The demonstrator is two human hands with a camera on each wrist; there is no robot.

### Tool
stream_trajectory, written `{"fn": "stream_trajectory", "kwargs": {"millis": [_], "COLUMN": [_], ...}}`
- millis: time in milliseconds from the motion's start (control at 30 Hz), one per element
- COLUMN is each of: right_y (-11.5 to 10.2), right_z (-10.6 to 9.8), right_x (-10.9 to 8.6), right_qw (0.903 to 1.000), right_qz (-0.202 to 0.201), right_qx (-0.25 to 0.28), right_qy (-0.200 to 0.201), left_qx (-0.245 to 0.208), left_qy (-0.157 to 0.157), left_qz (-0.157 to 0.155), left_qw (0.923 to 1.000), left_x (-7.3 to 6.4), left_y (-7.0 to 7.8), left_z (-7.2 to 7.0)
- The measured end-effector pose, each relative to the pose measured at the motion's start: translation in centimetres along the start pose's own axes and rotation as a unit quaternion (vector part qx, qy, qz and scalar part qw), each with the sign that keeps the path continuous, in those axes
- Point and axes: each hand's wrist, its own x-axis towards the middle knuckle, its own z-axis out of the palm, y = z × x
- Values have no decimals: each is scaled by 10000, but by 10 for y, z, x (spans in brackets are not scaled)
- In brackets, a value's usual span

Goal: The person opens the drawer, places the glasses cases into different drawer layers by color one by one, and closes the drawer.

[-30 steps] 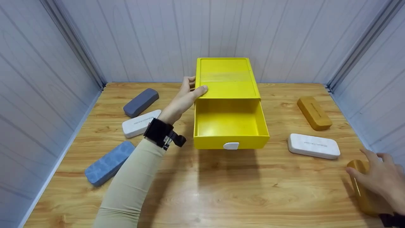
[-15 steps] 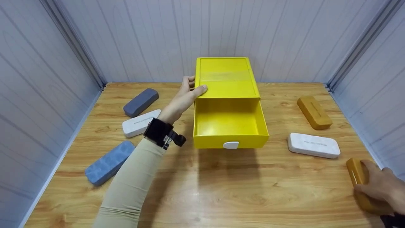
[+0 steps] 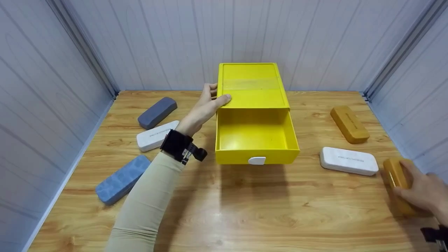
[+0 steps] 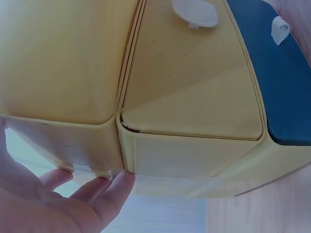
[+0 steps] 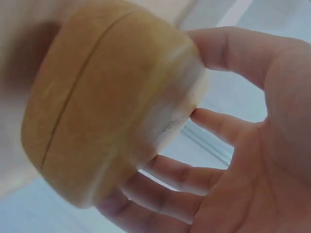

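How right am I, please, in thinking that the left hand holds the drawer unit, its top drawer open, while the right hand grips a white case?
Only the colour is wrong: the right hand grips an orange case, as the head view shows; the rest stands.

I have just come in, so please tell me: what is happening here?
A person's left grip holds a yellow drawer unit, whose top drawer stands open. The right grip holds a mustard case at the right side of the table. Another mustard case and a white case lie nearby; a grey case, a second white case and a blue case lie on the left.
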Motion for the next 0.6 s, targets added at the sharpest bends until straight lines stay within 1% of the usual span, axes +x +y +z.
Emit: {"fn": "stream_trajectory", "kwargs": {"millis": [100,200,333,500,600], "right_y": [-18,-44,-83,-127,-150], "right_z": [-18,-38,-63,-90,-103], "right_x": [3,5,5,6,7], "right_qw": [9984,9966,9961,9932,9905], "right_qz": [-253,-261,-302,-846,-1124], "right_qx": [85,120,220,142,86], "right_qy": [496,766,794,787,791], "left_qx": [-18,-46,-6,40,22], "left_qy": [-5,21,49,54,57], "left_qz": [12,-23,-80,-101,-122], "left_qw": [10000,10000,10000,9999,9999], "left_x": [1,1,2,3,2], "left_y": [0,-1,0,1,1], "left_z": [0,0,0,0,0]}}
